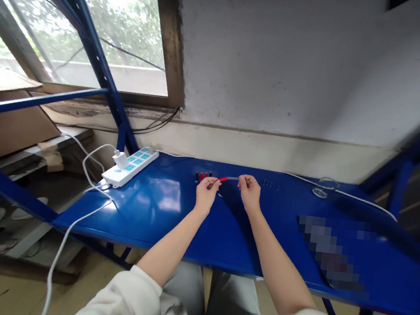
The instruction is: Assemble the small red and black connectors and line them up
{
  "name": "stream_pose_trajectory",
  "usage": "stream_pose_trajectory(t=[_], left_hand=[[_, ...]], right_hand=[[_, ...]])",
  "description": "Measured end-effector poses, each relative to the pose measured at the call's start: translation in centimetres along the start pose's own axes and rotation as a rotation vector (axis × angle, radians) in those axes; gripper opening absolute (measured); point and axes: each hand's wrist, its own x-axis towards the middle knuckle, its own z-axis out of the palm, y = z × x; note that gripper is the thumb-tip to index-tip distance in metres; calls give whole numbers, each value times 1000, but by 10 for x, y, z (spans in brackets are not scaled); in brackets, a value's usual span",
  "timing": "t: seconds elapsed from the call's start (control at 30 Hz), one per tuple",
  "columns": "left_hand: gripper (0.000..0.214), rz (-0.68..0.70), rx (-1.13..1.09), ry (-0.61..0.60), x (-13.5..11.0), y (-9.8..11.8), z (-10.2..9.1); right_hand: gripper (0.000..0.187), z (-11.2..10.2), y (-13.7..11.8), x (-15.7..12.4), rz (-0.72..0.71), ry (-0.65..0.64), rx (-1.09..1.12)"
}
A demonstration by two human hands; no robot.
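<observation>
Above the middle of the blue table (157, 222), my two hands meet over a slim tool with a red handle and a thin pale shaft, which looks like a small screwdriver (224, 179). My left hand (206, 191) is closed on its red end. Fingers pinched, my right hand (249, 191) is at the far end of the shaft; whether something tiny is held there is too small to tell. Just behind my left hand stand a few short red and black pieces (201, 176) in a row. Several tiny dark parts (267, 183) lie right of my right hand.
A white power strip (130, 167) with a plugged-in adapter lies at the table's left, its cable hanging over the edge. Small clear round dishes (320, 192) and a white cable are at the back right. A blurred-out dark object (331, 252) lies front right. Blue frame posts flank both sides.
</observation>
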Motion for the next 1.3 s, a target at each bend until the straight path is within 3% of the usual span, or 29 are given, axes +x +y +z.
stream_pose_trajectory(t=[0.2,0.37,0.5,0.6,0.77,0.87,1.0,1.3], left_hand=[[22,-9,1,-68,2,1,-1],[24,71,35,-162,0,-3,3],[23,127,126,-202,6,3,5],[15,248,292,-279,19,22,6],[4,412,677,-557,58,62,10],[3,515,959,-560,77,73,14],[5,505,1190,-588,88,69,14],[7,437,1313,-612,91,51,3]], right_hand=[[24,-3,5,4,87,-81,121],[24,2,4,2,118,-185,160],[26,3,3,0,127,-185,186],[28,3,3,0,115,-161,189],[34,5,7,-1,141,-165,118],[34,5,10,-1,128,-144,31],[30,2,12,0,119,-96,-29],[29,0,13,0,122,-78,-89]])
